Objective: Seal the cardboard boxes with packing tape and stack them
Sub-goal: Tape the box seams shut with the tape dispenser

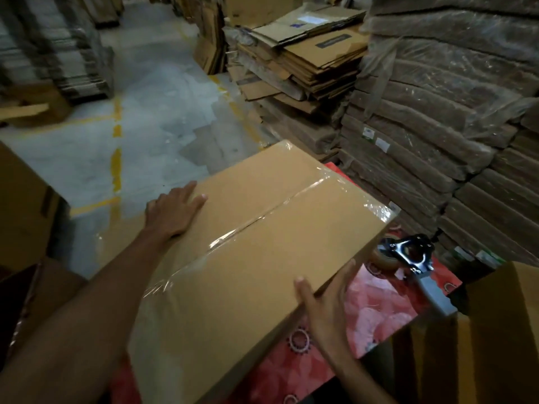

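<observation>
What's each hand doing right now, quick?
Left hand: open, flat on top of the taped box.
Right hand: grips the box's right edge, thumb on top.

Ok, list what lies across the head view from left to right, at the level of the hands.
left hand → taped box → right hand → tape dispenser → brown carton

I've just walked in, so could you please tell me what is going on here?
A person holds a cardboard box with both hands: the left hand lies flat on its left edge, the right hand grips its right edge. Clear tape already runs along its seam. The tape dispenser lies on the red cloth.
</observation>
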A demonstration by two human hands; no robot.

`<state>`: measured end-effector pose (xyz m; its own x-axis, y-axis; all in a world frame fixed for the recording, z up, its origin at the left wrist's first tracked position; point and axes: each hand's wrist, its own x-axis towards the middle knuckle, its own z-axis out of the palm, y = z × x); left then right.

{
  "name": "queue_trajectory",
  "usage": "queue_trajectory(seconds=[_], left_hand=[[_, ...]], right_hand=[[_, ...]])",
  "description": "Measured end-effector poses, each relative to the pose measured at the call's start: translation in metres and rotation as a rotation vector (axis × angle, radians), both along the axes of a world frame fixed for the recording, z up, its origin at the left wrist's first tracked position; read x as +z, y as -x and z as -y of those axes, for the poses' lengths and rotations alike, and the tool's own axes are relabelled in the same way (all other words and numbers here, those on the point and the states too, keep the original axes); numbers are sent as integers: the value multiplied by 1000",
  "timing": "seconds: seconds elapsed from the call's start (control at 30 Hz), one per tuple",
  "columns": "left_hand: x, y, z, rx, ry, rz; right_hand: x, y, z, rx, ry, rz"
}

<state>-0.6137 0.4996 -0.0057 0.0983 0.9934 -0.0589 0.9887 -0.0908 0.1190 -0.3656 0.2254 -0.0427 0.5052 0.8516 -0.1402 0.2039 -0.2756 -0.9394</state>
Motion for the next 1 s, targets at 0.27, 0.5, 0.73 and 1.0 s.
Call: queue_trajectory(seconds=[0.27,0.5,0.73,1.0], left_hand=[[1,84,67,231,73,-12],[-3,76,114,387,178,-76],[28,-5,189,283,237,-261],[23,-88,302,249,47,-185]], right_hand=[[19,-76,-153,318,-22,265],[33,6,-24,705,83,790],[29,-44,50,913,-69,993],[22,-154,18,486,-115,806]])
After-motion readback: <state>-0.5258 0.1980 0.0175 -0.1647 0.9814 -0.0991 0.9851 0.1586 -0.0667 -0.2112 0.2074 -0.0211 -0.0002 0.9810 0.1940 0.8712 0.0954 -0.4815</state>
